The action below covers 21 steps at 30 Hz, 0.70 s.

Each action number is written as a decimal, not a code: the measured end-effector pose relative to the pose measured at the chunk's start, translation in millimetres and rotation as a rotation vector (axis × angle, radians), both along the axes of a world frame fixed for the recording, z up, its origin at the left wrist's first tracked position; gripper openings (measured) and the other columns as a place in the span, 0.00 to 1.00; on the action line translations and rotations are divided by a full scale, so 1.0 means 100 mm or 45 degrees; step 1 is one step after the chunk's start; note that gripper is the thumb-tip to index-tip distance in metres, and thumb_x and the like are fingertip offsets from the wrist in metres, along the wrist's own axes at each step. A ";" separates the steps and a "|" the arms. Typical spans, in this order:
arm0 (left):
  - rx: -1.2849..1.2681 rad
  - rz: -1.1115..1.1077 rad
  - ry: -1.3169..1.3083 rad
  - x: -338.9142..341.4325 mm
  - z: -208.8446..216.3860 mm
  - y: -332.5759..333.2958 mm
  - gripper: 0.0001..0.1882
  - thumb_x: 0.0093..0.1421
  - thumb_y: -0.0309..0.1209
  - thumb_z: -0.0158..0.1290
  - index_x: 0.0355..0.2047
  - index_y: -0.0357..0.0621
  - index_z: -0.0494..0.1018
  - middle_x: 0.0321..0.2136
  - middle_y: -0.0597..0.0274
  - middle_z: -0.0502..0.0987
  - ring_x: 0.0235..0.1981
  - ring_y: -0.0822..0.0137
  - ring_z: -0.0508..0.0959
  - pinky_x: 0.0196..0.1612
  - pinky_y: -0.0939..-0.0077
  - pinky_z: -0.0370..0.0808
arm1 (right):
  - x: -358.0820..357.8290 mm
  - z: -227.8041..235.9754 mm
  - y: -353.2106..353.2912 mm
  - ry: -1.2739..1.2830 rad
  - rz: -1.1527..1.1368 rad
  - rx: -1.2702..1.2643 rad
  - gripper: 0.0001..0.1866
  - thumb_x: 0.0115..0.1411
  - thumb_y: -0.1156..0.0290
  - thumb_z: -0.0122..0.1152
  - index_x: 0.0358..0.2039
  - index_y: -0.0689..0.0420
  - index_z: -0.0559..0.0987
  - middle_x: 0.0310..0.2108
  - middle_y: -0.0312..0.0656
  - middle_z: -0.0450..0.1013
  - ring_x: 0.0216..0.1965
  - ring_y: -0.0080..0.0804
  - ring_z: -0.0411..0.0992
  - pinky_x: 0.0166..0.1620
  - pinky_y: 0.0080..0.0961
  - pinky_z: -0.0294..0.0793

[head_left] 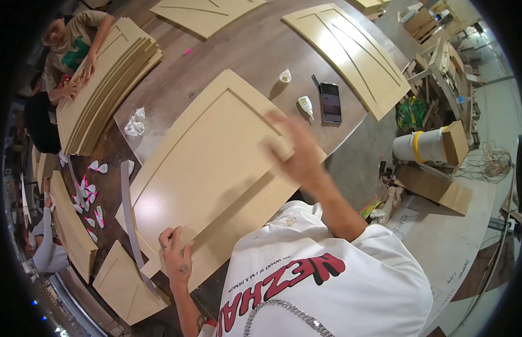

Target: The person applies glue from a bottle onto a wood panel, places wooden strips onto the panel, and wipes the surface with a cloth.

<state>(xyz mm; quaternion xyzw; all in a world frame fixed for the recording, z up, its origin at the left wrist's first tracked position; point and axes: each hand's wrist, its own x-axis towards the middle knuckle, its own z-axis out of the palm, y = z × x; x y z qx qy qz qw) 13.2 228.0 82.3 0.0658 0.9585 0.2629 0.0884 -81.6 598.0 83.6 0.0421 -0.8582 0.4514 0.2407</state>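
A large pale wooden panel [207, 151] with a raised border lies on the table in front of me. Along its near side runs a narrow pale wooden strip [152, 266], one end sticking out past the panel's left edge. My left hand [177, 255] is closed over the strip near that end, fingers bent against the panel's surface. Above the panel's right side is my right hand [297, 154], smeared by motion, so its fingers cannot be made out. Beyond it on the table are a small white glue bottle [306, 106], another white bottle [285, 76] and a phone [330, 103].
Stacked panels [106, 92] stand at the far left, with a co-worker's hands on them. Several pink-tipped bottles [90, 194] lie left beside a grey strip [130, 216]. Another panel [348, 53] sits far right. White buckets [421, 146] stand on the right; crumpled paper [136, 122] lies left.
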 end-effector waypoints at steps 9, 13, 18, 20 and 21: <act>-0.075 -0.038 -0.052 0.01 -0.23 0.07 0.28 0.47 0.21 0.63 0.52 0.40 0.72 0.47 0.51 0.67 0.48 0.50 0.71 0.49 0.61 0.70 | 0.12 -1.13 1.11 -0.431 -0.327 -0.749 0.19 0.67 0.67 0.57 0.53 0.64 0.72 0.45 0.44 0.76 0.46 0.26 0.75 0.50 0.23 0.73; -0.058 -0.061 -0.007 -0.01 -0.26 0.14 0.29 0.46 0.20 0.63 0.51 0.39 0.72 0.47 0.52 0.67 0.47 0.52 0.70 0.50 0.61 0.70 | 0.13 -1.18 0.94 -0.449 -0.297 -0.871 0.18 0.67 0.65 0.56 0.52 0.63 0.72 0.45 0.43 0.76 0.47 0.27 0.75 0.50 0.23 0.73; -0.077 -0.054 0.025 0.01 -0.30 0.15 0.29 0.46 0.20 0.64 0.52 0.39 0.72 0.46 0.53 0.67 0.47 0.53 0.70 0.50 0.62 0.70 | 0.10 -1.12 0.84 -0.497 -0.248 -0.909 0.18 0.69 0.66 0.53 0.53 0.64 0.71 0.43 0.40 0.76 0.46 0.26 0.74 0.50 0.22 0.72; -0.075 -0.052 0.029 0.02 -0.32 0.14 0.29 0.47 0.20 0.63 0.52 0.40 0.72 0.46 0.53 0.67 0.47 0.53 0.70 0.50 0.62 0.70 | 0.09 -1.15 0.85 -0.480 -0.236 -0.953 0.18 0.69 0.66 0.53 0.53 0.64 0.71 0.42 0.40 0.76 0.46 0.26 0.74 0.50 0.22 0.72; -0.076 -0.055 0.030 0.02 -0.33 0.13 0.29 0.47 0.20 0.63 0.52 0.40 0.72 0.46 0.53 0.67 0.47 0.53 0.70 0.50 0.62 0.70 | 0.09 -1.19 0.86 -0.463 -0.246 -0.943 0.18 0.68 0.65 0.55 0.52 0.64 0.72 0.42 0.42 0.76 0.45 0.26 0.75 0.49 0.22 0.73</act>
